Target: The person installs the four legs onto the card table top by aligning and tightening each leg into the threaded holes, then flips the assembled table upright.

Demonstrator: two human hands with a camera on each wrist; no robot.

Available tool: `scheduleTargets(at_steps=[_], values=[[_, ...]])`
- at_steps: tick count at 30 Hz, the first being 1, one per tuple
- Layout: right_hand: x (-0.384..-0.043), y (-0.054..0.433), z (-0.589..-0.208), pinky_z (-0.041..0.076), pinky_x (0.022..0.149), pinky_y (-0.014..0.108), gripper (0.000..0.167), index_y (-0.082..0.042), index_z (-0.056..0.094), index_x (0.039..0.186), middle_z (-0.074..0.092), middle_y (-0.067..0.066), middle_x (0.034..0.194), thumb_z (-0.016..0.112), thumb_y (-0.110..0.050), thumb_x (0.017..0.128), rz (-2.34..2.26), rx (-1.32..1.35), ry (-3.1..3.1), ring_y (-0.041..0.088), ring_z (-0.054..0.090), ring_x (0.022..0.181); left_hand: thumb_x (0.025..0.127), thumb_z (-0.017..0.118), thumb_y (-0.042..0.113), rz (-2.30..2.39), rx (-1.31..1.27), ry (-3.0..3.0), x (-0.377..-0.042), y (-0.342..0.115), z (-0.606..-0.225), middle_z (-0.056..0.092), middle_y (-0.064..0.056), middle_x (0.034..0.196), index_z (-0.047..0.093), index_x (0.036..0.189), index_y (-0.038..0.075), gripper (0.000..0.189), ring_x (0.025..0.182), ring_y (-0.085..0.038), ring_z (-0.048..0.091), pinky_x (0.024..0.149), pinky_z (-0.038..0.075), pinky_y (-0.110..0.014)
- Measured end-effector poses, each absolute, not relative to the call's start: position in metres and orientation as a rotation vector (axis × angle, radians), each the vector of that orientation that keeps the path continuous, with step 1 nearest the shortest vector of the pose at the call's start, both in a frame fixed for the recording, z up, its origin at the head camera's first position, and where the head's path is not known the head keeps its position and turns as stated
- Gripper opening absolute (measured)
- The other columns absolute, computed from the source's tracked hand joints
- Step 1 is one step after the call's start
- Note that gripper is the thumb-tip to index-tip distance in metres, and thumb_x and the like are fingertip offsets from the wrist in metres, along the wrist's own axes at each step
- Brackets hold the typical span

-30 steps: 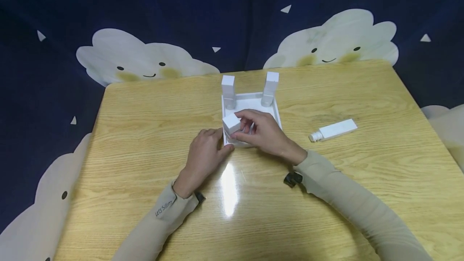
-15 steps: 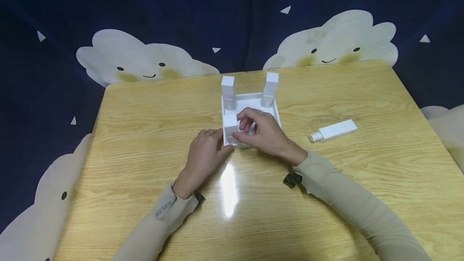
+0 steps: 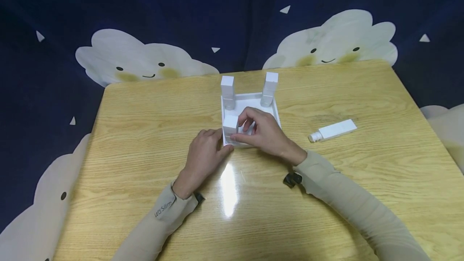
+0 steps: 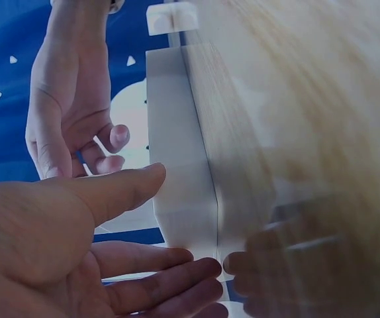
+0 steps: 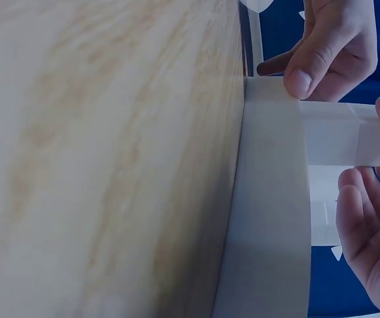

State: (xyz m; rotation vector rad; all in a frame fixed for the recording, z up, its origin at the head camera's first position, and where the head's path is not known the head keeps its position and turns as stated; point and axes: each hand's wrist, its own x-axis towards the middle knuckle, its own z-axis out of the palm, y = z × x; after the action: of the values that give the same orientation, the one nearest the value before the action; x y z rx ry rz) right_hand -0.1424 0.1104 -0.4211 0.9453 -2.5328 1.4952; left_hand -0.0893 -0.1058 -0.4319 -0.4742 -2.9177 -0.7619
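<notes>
A white square tray-like base (image 3: pixel 276 112) with a raised rim lies on the table. At its front left corner stands a white square leg (image 3: pixel 230 124), which my right hand (image 3: pixel 266 134) pinches between thumb and fingers. In the right wrist view the thumb lies on one side of that leg (image 5: pixel 335 132) and the fingertips show at the other. My left hand (image 3: pixel 204 152) grips the base's front left corner, thumb along the front wall (image 4: pixel 177 132), fingers round the left side. Two more legs stand at the back corners, a left one (image 3: pixel 227 87) and a right one (image 3: pixel 270 83).
To the right, a loose white leg (image 3: pixel 337 129) with a threaded end lies on the wooden table (image 3: pixel 145 132). A dark blue curtain (image 3: pixel 232 11) printed with clouds hangs behind the table's back edge.
The leg under my right hand has turned about its upright axis, from corner-on to nearly square with the base. The right fingers shifted slightly around it. My left hand stayed put.
</notes>
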Motion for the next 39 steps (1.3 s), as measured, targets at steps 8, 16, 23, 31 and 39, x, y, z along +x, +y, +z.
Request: scheduleTargets(at_steps=[8, 16, 23, 31, 39], values=[[-0.147, 0.111, -0.421, 0.056, 0.069, 0.030, 0.046, -0.005, 0.073, 0.134, 0.064, 0.007, 0.101, 0.090, -0.014, 0.092, 1.477, 1.188, -2.524, 0.014, 0.063, 0.084, 0.095, 0.087, 0.027, -0.772, -0.463, -2.938, -0.087, -0.106, -0.431, 0.076, -0.023, 0.121, 0.072, 0.136, -0.001, 0.052, 0.111, -0.043, 0.070, 0.093, 0.059, -0.058], [-0.152, 0.112, -0.420, 0.057, 0.070, 0.031, 0.043, -0.003, 0.073, 0.129, 0.064, 0.005, 0.099, 0.090, -0.014, 0.091, 1.460, 1.211, -2.552, 0.015, 0.062, 0.086, 0.095, 0.087, 0.027, -0.751, -0.502, -2.911, -0.088, -0.105, -0.433, 0.077, -0.023, 0.118, 0.074, 0.133, 0.000, 0.049, 0.105, -0.043, 0.070, 0.089, 0.059, -0.057], [-0.155, 0.114, -0.419, 0.058, 0.072, 0.032, 0.058, 0.001, 0.067, 0.138, 0.065, 0.003, 0.099, 0.091, -0.011, 0.087, 1.473, 1.206, -2.581, 0.017, 0.064, 0.088, 0.095, 0.087, 0.028, -0.712, -0.538, -2.893, -0.091, -0.103, -0.435, 0.077, -0.023, 0.115, 0.076, 0.125, -0.002, 0.044, 0.103, -0.043, 0.070, 0.088, 0.059, -0.056], [-0.156, 0.115, -0.419, 0.058, 0.075, 0.033, 0.058, 0.000, 0.068, 0.140, 0.066, 0.005, 0.100, 0.091, -0.012, 0.088, 1.497, 1.182, -2.614, 0.017, 0.064, 0.089, 0.095, 0.088, 0.029, -0.697, -0.538, -2.897, -0.091, -0.104, -0.431, 0.077, -0.025, 0.117, 0.076, 0.128, -0.002, 0.048, 0.102, -0.044, 0.071, 0.087, 0.060, -0.057], [-0.154, 0.113, -0.418, 0.058, 0.074, 0.032, 0.042, -0.004, 0.073, 0.120, 0.066, 0.004, 0.099, 0.094, -0.015, 0.086, 1.482, 1.127, -2.624, 0.016, 0.065, 0.085, 0.095, 0.087, 0.031, -0.697, -0.503, -2.913, -0.090, -0.106, -0.431, 0.077, -0.025, 0.118, 0.076, 0.128, -0.002, 0.048, 0.103, -0.044, 0.071, 0.088, 0.060, -0.057]])
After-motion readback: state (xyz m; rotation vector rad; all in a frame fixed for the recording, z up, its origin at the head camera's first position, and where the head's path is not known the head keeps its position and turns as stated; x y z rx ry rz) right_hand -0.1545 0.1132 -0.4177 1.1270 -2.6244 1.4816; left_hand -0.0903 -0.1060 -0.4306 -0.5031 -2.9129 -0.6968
